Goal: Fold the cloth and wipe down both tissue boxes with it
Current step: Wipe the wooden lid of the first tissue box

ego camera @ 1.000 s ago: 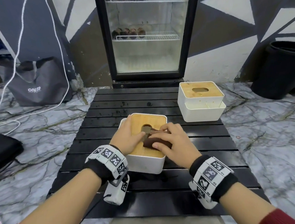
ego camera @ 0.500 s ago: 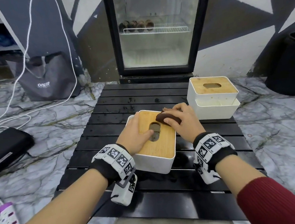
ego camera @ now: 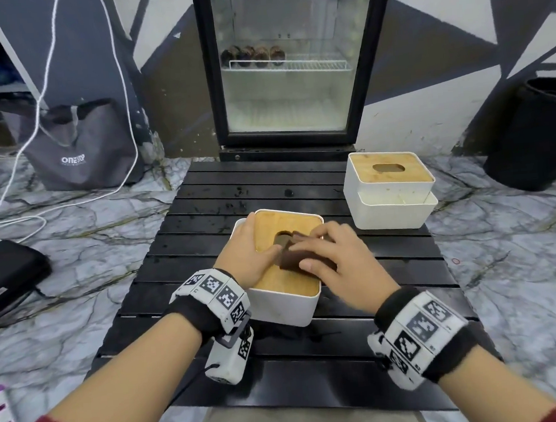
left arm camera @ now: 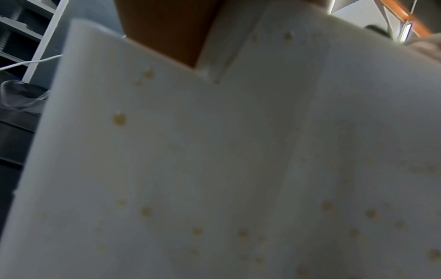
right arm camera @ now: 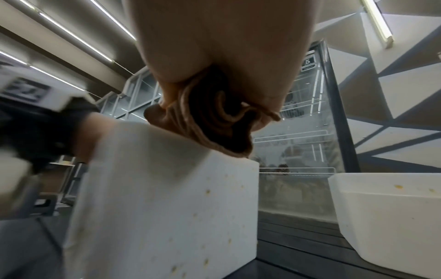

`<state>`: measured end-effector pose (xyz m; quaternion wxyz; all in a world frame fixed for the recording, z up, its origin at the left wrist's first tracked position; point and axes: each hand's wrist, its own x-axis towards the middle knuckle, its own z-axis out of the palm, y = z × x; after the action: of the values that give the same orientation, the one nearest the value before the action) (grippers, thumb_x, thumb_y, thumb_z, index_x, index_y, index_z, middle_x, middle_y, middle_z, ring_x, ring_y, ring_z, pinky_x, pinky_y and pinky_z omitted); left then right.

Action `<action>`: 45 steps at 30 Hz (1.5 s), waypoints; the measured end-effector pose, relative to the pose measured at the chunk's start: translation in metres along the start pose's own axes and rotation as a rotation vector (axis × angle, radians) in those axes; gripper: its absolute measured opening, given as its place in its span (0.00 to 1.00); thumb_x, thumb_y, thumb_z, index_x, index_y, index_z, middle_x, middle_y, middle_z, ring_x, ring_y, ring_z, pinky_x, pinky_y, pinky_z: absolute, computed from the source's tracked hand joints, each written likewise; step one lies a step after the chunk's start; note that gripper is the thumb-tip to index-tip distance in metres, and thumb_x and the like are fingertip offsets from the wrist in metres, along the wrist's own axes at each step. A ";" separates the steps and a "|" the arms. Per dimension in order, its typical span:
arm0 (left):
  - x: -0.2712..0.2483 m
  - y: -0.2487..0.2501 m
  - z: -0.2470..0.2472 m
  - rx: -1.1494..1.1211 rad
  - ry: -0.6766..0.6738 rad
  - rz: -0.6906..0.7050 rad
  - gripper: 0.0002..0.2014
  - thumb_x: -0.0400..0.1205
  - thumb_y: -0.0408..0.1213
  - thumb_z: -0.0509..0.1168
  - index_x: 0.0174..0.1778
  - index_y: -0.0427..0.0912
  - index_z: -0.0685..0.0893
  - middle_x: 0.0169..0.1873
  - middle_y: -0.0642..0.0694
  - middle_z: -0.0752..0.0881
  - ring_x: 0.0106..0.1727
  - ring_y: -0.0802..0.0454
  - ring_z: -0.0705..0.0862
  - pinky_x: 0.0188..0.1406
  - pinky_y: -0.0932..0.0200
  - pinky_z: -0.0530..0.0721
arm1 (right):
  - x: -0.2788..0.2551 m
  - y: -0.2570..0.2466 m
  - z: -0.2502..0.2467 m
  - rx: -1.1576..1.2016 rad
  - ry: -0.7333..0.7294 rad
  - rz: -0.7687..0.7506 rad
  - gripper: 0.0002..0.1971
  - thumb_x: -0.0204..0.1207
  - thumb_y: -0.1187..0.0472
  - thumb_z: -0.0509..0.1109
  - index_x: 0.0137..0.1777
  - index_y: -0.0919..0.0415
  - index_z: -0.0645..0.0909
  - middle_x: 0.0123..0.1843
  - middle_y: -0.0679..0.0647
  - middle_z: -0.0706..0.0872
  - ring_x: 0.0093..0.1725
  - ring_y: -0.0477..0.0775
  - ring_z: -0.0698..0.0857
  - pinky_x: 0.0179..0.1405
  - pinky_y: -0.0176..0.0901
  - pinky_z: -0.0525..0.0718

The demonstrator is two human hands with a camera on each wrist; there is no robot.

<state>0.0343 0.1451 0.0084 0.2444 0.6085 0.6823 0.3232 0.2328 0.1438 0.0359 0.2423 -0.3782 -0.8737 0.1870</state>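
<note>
The near tissue box (ego camera: 283,302), white with a bamboo lid, stands mid-table; its spotted white wall fills the left wrist view (left arm camera: 214,169). My left hand (ego camera: 250,251) lies flat along the lid's left edge, thumb on the wood. My right hand (ego camera: 335,259) grips the folded brown cloth (ego camera: 292,259) and presses it on the lid beside the slot. In the right wrist view the cloth (right arm camera: 214,122) is bunched under the palm on top of the box (right arm camera: 167,188). The second tissue box (ego camera: 390,202) stands at the far right, untouched.
Both boxes stand on a black slatted table (ego camera: 268,185). A glass-door fridge (ego camera: 291,60) stands right behind it. On the marble floor are a black bin (ego camera: 536,133) to the right, a grey bag (ego camera: 78,146) and a black case (ego camera: 5,272) to the left.
My right hand has slid the cloth from the lid's far right corner back toward the near middle of the lid. The left hand has stayed on the lid's left side.
</note>
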 end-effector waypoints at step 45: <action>-0.023 0.007 -0.017 0.236 0.100 -0.143 0.38 0.80 0.58 0.60 0.82 0.45 0.55 0.78 0.42 0.63 0.77 0.40 0.61 0.72 0.45 0.65 | 0.036 0.027 0.015 -0.305 0.134 0.340 0.21 0.80 0.44 0.56 0.71 0.47 0.71 0.56 0.55 0.78 0.60 0.56 0.73 0.56 0.49 0.79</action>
<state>0.0299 0.1207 0.0236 0.1591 0.5658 0.7687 0.2522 0.2180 0.1861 0.0198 0.2048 -0.5637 -0.7975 0.0657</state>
